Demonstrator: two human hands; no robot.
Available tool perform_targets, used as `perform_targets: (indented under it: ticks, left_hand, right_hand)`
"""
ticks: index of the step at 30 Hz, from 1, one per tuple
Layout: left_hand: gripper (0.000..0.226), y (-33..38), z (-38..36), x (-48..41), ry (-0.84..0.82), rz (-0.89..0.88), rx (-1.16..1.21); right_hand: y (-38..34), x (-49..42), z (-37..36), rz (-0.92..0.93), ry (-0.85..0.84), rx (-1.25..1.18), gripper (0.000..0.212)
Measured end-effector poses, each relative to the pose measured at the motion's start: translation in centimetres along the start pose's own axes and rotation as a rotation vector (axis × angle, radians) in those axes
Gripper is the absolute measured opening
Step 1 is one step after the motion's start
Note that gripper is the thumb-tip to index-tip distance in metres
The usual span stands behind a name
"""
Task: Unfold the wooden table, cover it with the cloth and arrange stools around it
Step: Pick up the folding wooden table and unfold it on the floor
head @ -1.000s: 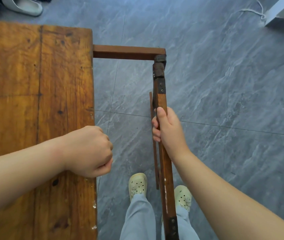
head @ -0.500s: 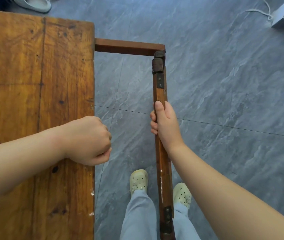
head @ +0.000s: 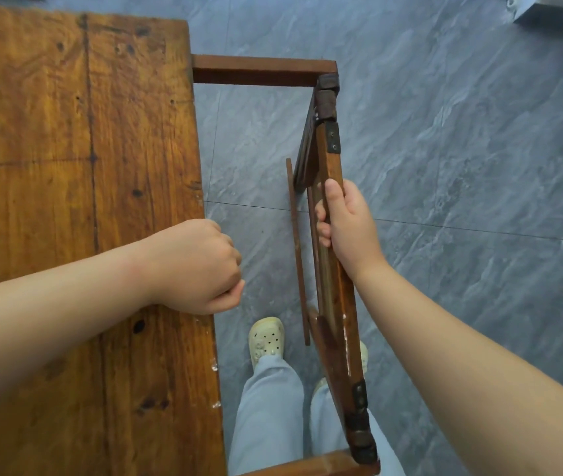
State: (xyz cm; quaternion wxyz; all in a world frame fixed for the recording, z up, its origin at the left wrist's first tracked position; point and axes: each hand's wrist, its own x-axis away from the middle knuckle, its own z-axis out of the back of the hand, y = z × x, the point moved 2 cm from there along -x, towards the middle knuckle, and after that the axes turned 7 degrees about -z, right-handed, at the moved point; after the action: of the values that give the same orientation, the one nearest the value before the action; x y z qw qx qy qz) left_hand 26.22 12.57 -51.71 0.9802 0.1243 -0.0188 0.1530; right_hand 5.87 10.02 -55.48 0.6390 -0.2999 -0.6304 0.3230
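At far left, worn orange-brown plank tabletop (head: 67, 132) of the wooden table, flat, knotted and scratched, filling the left side of the view, white chips along its right edge; over that edge, about midway along it, left hand (head: 194, 266), bare forearm lying across the planks, fingers curled tight into a fist, thumb tucked at the lower side, knuckles just past the edge; hooked on the edge or closed on nothing, impossible to tell from here; further right and higher, dark brown square wooden cross rail (head: 259, 70) jutting sideways from the tabletop's right edge, ending at a blackened metal hinge (head: 326, 94); from that hinge, long reddish-brown wooden frame rail (head: 333, 166) slanting back toward the person, apart from the tabletop with open floor between, down to a second dark hinge (head: 359, 427) joined to another wooden rail (head: 307, 465) at the bottom margin; just left of the long rail and lower, thin dark wooden slat (head: 297, 249); around the long rail's middle, right hand (head: 348, 231), thumb laid straight along the top, fingers wrapped round the left face, gripping it; below, cream perforated clogs (head: 266, 338) and pale blue-grey trouser legs (head: 266, 407) between tabletop and long rail; underneath and across the right side, grey marbled tile floor (head: 462, 166); at the top right corner, part of a white object (head: 554, 8), too cropped to identify
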Motion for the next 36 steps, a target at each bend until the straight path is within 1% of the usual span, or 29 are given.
perform_targets:
  ticks: [8, 12, 13, 17, 18, 19, 21, 23, 24, 25, 27, 28, 30, 32, 34, 36]
  left_hand:
    - [0.043, 0.0, -0.2, -0.9, 0.028, -0.005, 0.038]
    - [0.044, -0.1, -0.6, -1.3, 0.041, 0.003, 0.030]
    - [0.044, -0.1, -0.6, -1.2, 0.040, 0.004, 0.033]
    - [0.041, -0.3, -1.2, -0.1, 0.025, 0.011, 0.062]
    - [0.040, -0.4, -1.3, 0.3, 0.020, 0.011, 0.068]
    - [0.039, -0.5, -1.3, 0.7, 0.012, 0.014, 0.077]
    - [0.037, -0.9, -1.3, 1.5, -0.023, 0.016, 0.083]
    - [0.037, -1.3, -1.2, 2.4, -0.062, 0.013, 0.068]
    - [0.037, -1.3, -1.1, 2.9, -0.081, 0.021, 0.072]
    - [0.036, -1.3, -1.1, 3.4, -0.088, 0.037, 0.081]
    - [0.037, -1.1, -1.1, 3.9, -0.066, 0.062, 0.098]
    - [0.037, -0.9, -1.1, 3.6, -0.051, 0.059, 0.106]
    - [0.038, -0.1, -1.4, 2.0, -0.005, 0.043, 0.116]
    - [0.038, 0.4, -1.7, 0.6, 0.049, 0.030, 0.107]
    - [0.038, 0.0, -1.6, 0.0, 0.097, 0.052, 0.095]
    - [0.040, -0.5, -1.3, -0.3, 0.110, 0.078, 0.085]
  right_hand:
    - [0.0, -0.1, 0.7, -0.007, 0.044, 0.015, 0.024]
    - [0.0, -0.2, 1.0, 0.020, 0.093, 0.100, 0.021]
    - [0.0, -0.2, 0.9, 0.015, 0.082, 0.096, 0.022]
    - [0.1, -0.3, 0.3, -0.041, -0.045, -0.083, 0.020]
    - [0.3, -0.4, -0.1, -0.047, -0.052, -0.095, 0.020]
    - [0.5, -0.5, -0.6, -0.035, -0.030, -0.069, 0.022]
    - [1.2, -0.7, -2.0, 0.022, 0.084, 0.108, 0.029]
    - [1.5, -0.6, -3.0, 0.067, 0.165, 0.247, 0.028]
    - [1.4, -0.6, -3.3, 0.067, 0.157, 0.239, 0.026]
    - [1.4, -0.6, -3.5, 0.039, 0.111, 0.158, 0.025]
    - [1.3, -0.6, -5.2, -0.070, -0.058, -0.094, 0.021]
    - [1.5, -0.4, -6.7, -0.108, -0.114, -0.130, 0.019]
    - [2.6, -0.2, -9.7, -0.108, -0.116, -0.037, 0.018]
    - [3.3, -0.5, -11.4, -0.109, -0.144, -0.018, 0.021]
    - [2.9, -1.2, -10.6, -0.105, -0.169, -0.034, 0.022]
    - [1.9, -1.7, -8.8, -0.098, -0.169, -0.035, 0.022]
